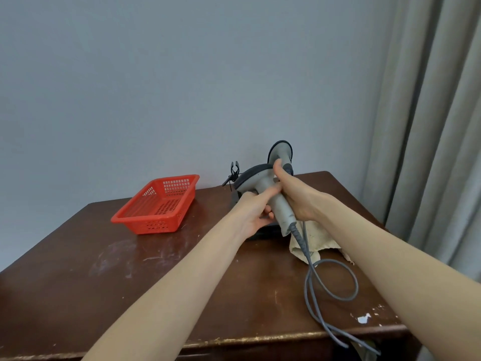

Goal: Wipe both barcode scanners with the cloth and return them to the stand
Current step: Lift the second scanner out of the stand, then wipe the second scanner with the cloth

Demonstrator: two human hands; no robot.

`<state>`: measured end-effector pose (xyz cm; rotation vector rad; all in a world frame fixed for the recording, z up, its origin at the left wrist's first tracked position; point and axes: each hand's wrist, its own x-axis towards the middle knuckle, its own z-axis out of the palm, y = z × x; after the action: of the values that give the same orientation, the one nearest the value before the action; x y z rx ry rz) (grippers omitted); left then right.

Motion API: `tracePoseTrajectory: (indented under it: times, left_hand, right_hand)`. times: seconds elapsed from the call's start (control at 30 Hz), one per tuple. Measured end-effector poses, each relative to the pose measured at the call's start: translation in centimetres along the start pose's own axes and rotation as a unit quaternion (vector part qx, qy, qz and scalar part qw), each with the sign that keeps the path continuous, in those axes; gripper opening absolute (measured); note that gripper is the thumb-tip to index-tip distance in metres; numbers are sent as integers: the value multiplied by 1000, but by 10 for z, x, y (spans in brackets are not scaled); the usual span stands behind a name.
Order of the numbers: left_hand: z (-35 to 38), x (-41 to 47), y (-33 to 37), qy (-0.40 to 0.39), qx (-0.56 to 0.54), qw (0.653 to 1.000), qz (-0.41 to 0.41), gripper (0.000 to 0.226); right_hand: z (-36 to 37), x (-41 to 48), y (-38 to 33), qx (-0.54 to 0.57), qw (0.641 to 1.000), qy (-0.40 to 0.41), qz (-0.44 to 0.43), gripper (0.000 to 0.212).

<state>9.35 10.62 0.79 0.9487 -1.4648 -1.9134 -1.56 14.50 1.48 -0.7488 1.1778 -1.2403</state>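
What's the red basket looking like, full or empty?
Empty: the red basket sits upright, and its perforated floor shows bare, with nothing lying inside.

The table (78,295) is seen to be dark varnished wood, its sheen scuffed with pale smears and chipped at the front edge. The basket (153,226) is moulded in glossy red perforated plastic. The rear scanner (279,152) and the front scanner (260,179) are cased in matt grey plastic, and the cloth (320,241) is coarse, stained beige fabric.

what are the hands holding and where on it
The left hand grips the front scanner by its grey handle; the right hand holds the rear scanner just below its head. The cloth is not held.
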Motion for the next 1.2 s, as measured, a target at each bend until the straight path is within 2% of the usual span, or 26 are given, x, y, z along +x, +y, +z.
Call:
tracePoseTrajectory:
  times: [0.13, 0.2, 0.27, 0.33, 0.4, 0.47, 0.53, 0.6, 0.63, 0.7, 0.77, 0.83, 0.87, 0.93, 1.07, 1.13, 1.2]
  left_hand:
    - [8, 6, 1, 4, -13, 1000, 11, 14]
    - [13, 7, 2, 7, -11, 1000, 20, 14]
    - [17, 6, 3, 7, -18, 1000, 21, 13]
    - [19, 9, 2, 12, -47, 999, 21, 13]
    - [19, 11, 0, 15, -81, 996, 13, 13]
    - [18, 12, -4, 15, -91, 996, 0, 15]
    - [18, 12, -9, 14, -95, 995, -6, 19]
    - [18, 12, -13, 13, -106, 994, -7, 21]
    - [17, 12, -14, 11, -112, 994, -7, 21]
    - [16, 13, -16, 7, -123, 992, -7, 17]
    - [14, 15, -18, 6, -130, 991, -6, 13]
    - [12, 16, -19, 8, -131, 991, -5, 12]
    - [11, 16, -20, 9, -131, 991, -5, 11]
    - [10, 16, -20, 9, -132, 991, -4, 11]
    - [9, 16, -22, 1, -135, 991, 1, 11]
    - [10, 15, -23, -7, -140, 990, 8, 9]
    - [11, 15, -24, -14, -136, 990, 16, 10]
  right_hand:
    - [-10, -3, -4, 11, 1000, -10, -10, 88]
    - [-17, -7, -6, -28, 999, 15, -25, 86]
    - [-25, -14, -7, -115, 988, 91, -47, 82]
    - [-36, -20, -6, -176, 963, 190, -77, 69]
    - [-52, -24, 0, -258, 918, 287, -89, 58]
    - [-70, -28, 12, -430, 832, 347, -50, 40]
    - [-80, -33, 27, -555, 758, 340, 42, 33]
    - [-85, -34, 40, -589, 733, 319, 116, 42]
    - [-87, -34, 44, -588, 733, 314, 138, 44]
    - [-94, -30, 49, -557, 758, 301, 156, 43]
    - [-101, -26, 50, -480, 812, 307, 126, 34]
    - [-100, -25, 46, -347, 874, 333, 60, 27]
    - [-100, -25, 43, -279, 894, 350, 24, 27]
    - [-97, -26, 36, -168, 910, 378, -34, 23]
    - [-91, -31, 21, -95, 911, 390, -96, 10]
    - [-87, -33, 16, -35, 924, 367, -104, 16]
    - [-83, -34, 12, 36, 939, 324, -104, 34]
